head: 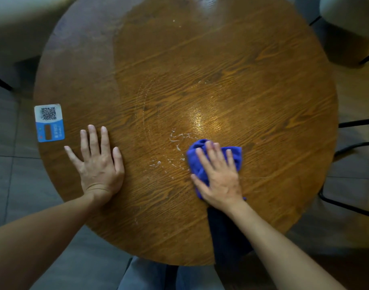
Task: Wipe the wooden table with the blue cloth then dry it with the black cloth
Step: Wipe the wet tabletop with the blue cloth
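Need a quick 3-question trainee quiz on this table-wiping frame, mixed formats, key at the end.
1. True or false: the left hand lies flat on the wooden table, holding nothing.
2. Which cloth is under the right hand? A) blue cloth B) black cloth C) none
3. Fill in: the QR code sticker sits near the table's ____ edge.

Key: 1 true; 2 A; 3 left. The black cloth lies at the near edge, partly under the right forearm. White residue remains left of the blue cloth.
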